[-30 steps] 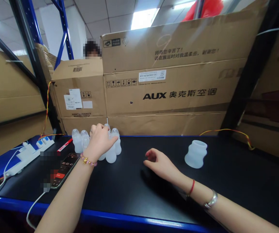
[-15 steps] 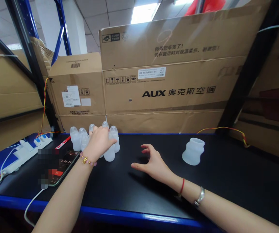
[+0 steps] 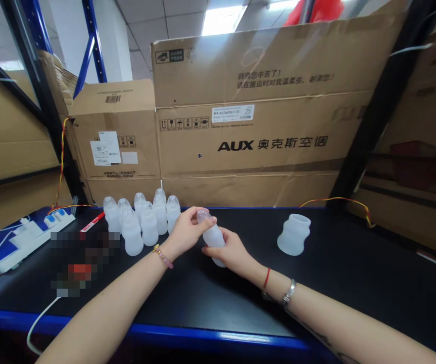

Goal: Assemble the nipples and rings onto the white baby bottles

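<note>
Between my two hands is a frosted white baby bottle (image 3: pixel 213 237) with a clear domed cap, tilted with its top to the left. My left hand (image 3: pixel 190 226) grips it by the cap. Lower down, my right hand (image 3: pixel 235 253) is wrapped round the bottle's body. Several more capped baby bottles (image 3: pixel 132 235) stand upright in a cluster to the left of my left hand. To the right of my right hand stands a wide, wavy-sided frosted container (image 3: pixel 294 235), open at the top.
A red and white marker (image 3: pixel 92 221) lies by the cluster, with a white power strip (image 3: pixel 32 245) at the far left. A blurred patch covers something near the front left. Large cardboard sheets (image 3: pixel 248 167) wall off the back of the black tabletop (image 3: pixel 187 303). A blue edge runs along the front.
My left hand has taken a bottle from the cluster and moved it right. My right hand, open before, has closed round its body. The view has shifted slightly.
</note>
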The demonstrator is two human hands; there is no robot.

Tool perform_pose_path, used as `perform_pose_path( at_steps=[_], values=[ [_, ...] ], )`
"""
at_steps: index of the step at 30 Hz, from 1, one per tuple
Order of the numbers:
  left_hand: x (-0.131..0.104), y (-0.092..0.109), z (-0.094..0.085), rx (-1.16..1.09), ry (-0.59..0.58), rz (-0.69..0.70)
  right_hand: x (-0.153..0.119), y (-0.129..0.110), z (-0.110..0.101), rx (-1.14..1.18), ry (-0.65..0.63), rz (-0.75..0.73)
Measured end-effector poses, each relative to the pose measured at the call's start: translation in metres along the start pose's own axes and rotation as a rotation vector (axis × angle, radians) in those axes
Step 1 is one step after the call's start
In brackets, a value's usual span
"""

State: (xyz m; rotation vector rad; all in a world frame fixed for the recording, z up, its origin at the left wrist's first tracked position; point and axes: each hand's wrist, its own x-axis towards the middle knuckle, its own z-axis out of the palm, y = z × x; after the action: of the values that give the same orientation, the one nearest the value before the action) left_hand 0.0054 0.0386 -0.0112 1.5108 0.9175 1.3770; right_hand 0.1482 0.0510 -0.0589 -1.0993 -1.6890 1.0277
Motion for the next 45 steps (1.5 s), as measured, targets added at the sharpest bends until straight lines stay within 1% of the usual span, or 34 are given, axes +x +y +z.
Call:
perform_pose_path(
  at_steps=[3,5,10,14,17,22,24,26,29,33,37,40,45],
  values=[
    [0.002,-0.007,0.007,0.010,0.052,0.042,0.002,0.003,0.002,-0.004,0.036,0.001],
    [0.003,-0.014,0.011,0.034,0.089,0.069,0.003,0.003,0.004,0.002,0.038,0.011],
    [0.006,-0.032,0.017,0.033,0.177,0.137,0.005,0.003,0.004,0.082,0.005,0.053],
    [0.006,-0.036,0.023,-0.008,0.206,0.146,0.004,0.001,0.004,0.166,-0.040,0.049],
    [0.004,-0.030,0.025,-0.080,0.181,0.102,0.002,-0.001,0.005,0.202,-0.057,0.060],
    [0.001,-0.010,0.020,-0.280,-0.007,-0.081,-0.001,-0.003,0.004,0.222,-0.138,0.075],
    [0.001,-0.007,0.018,-0.300,-0.047,-0.088,-0.001,-0.003,0.004,0.227,-0.177,0.086],
    [0.003,-0.011,0.018,-0.259,-0.028,-0.027,0.000,-0.003,0.003,0.248,-0.195,0.101],
    [0.004,-0.024,0.022,-0.194,0.074,0.076,0.001,-0.003,0.003,0.272,-0.194,0.127],
    [0.003,-0.035,0.025,-0.108,0.173,0.135,0.001,-0.005,0.002,0.287,-0.206,0.126],
    [0.001,-0.034,0.025,-0.011,0.192,0.172,-0.001,-0.006,0.002,0.297,-0.218,0.123],
    [0.000,-0.032,0.025,0.037,0.190,0.168,-0.002,-0.006,0.002,0.303,-0.233,0.127],
    [-0.006,-0.025,0.026,0.117,0.191,0.208,-0.003,-0.008,0.002,0.323,-0.237,0.100]
  ],
)
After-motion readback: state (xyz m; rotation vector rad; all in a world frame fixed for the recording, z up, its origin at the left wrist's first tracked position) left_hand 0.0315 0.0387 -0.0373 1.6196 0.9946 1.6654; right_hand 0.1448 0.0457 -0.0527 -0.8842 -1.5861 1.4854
